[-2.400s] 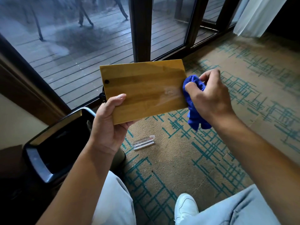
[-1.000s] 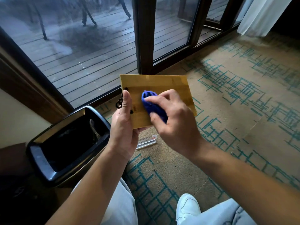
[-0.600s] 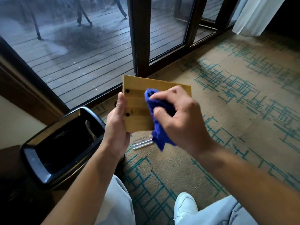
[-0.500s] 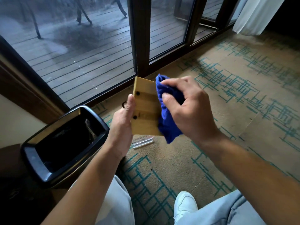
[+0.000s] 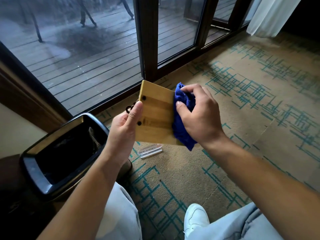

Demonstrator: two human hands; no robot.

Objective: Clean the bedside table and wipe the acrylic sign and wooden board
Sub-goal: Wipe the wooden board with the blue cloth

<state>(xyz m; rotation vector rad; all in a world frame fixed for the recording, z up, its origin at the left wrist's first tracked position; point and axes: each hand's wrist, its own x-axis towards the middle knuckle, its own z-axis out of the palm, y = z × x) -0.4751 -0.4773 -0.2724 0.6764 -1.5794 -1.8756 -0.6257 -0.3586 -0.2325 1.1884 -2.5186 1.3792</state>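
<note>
Both forearms are bare, no sleeves showing. Pale blue jeans (image 5: 242,224) cover the legs, and a white sneaker (image 5: 195,217) shows near.

Wooden board (image 5: 156,116) is smooth banded wood with a slight sheen, the blue cloth (image 5: 181,130) looks fuzzy, the acrylic sign (image 5: 151,151) is clear and glossy, carpet (image 5: 242,108) matt and rough.

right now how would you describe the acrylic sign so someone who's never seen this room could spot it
Start at the black bin by the glass door and look right along the patterned carpet. Just below the wooden board held in the hands lies the acrylic sign, flat on the floor. It is the only clear, small strip there, with dark print.
</note>
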